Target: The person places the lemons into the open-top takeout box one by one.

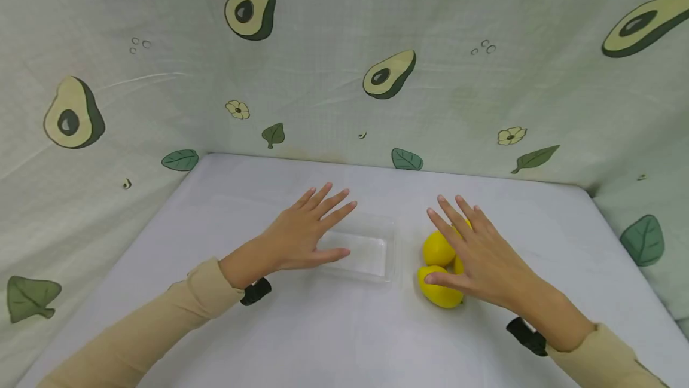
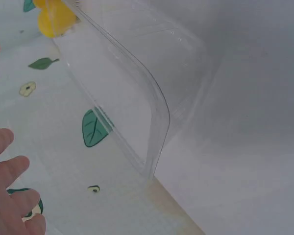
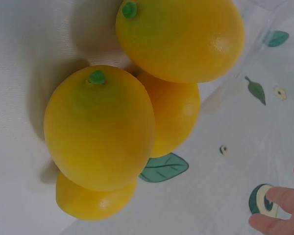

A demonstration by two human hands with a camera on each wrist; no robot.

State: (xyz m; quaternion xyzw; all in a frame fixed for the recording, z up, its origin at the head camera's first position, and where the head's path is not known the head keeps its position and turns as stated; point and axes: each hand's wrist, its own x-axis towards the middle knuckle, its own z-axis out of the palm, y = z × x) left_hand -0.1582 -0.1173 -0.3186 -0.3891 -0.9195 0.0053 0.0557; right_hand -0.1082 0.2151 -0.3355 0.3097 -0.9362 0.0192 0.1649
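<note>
A clear plastic container (image 1: 392, 250) sits on the white table, its left part hidden behind my left hand (image 1: 301, 235). That hand hovers with fingers spread and holds nothing. In the left wrist view the see-through wall of the container (image 2: 161, 112) fills the middle, and fingers (image 2: 13, 169) show at the lower left. To the container's right lies a cluster of several yellow lemons (image 1: 440, 295). Spread fingers of my right hand (image 1: 487, 256) are over the cluster, partly covering it, and grip nothing. The right wrist view shows the lemons (image 3: 98, 132) close together, two with green stem ends.
A pale cloth (image 1: 323, 77) printed with avocados and leaves hangs behind the table and along its sides. The white tabletop (image 1: 344, 340) extends in front of the container and lemons. Each wrist wears a black strap device (image 1: 255, 291).
</note>
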